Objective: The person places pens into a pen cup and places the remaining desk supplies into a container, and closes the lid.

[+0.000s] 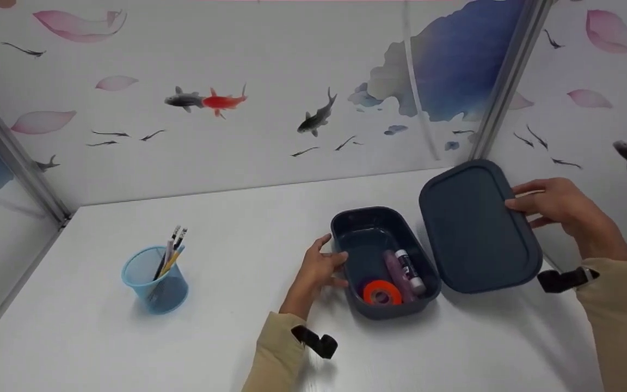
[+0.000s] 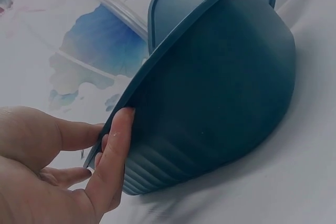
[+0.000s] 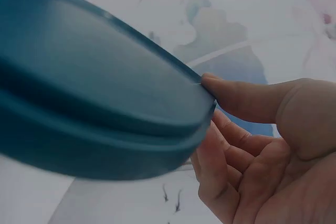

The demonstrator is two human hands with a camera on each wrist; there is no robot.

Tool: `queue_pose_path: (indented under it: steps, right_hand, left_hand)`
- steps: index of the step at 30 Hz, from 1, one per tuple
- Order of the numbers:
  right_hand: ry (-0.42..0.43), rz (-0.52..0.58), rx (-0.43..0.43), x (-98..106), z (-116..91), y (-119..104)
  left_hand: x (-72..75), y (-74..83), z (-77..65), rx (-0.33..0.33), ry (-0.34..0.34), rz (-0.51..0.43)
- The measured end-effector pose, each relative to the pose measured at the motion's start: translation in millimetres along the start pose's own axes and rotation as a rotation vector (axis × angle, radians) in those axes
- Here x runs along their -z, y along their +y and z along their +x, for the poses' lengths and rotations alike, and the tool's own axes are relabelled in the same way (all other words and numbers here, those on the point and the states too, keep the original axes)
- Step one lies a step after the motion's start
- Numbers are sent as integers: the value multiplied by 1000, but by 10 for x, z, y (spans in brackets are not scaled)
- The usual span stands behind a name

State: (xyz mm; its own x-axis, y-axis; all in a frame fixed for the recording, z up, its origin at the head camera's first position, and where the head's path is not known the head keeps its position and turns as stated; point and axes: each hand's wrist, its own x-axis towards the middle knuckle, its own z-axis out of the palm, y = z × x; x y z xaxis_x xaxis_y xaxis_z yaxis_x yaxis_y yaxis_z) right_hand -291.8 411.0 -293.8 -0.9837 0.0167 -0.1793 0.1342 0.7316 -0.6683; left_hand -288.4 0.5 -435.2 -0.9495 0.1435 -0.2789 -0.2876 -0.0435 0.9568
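A dark blue box (image 1: 354,277) sits uncovered on the table. Inside it lie an orange tape roll (image 1: 382,293), a white-capped glue stick (image 1: 410,271) and a pinkish, translucent object (image 1: 398,275) whose kind I cannot tell. My left hand (image 1: 318,269) holds the box's left side, thumb at the rim and fingers against the outer wall (image 2: 205,93). On the right, my right hand (image 1: 561,209) pinches the edge of the matching lid (image 1: 479,228) between thumb and fingers. The lid is tilted up beside the box, and the right wrist view shows its edge close up.
A light blue mesh pen holder (image 1: 162,291) with several pencils and pens (image 1: 172,253) stands to the left on the white table (image 1: 226,250). Printed panels (image 1: 259,147) with metal corner posts enclose the back and sides.
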Motion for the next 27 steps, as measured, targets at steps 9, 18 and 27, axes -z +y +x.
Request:
queue_pose_path:
  steps: [9,18,27]
  right_hand:
    - [202,98,19,81,-143,0]
    - [188,320,89,-39,-196,-62]
    - [64,690,83,-261,-142,-151]
  left_hand:
    - [-4,19,-6,0,-9,1]
    - [13,13,-20,-27,6,-10]
    - [-23,-15,-8,-29,23,-10]
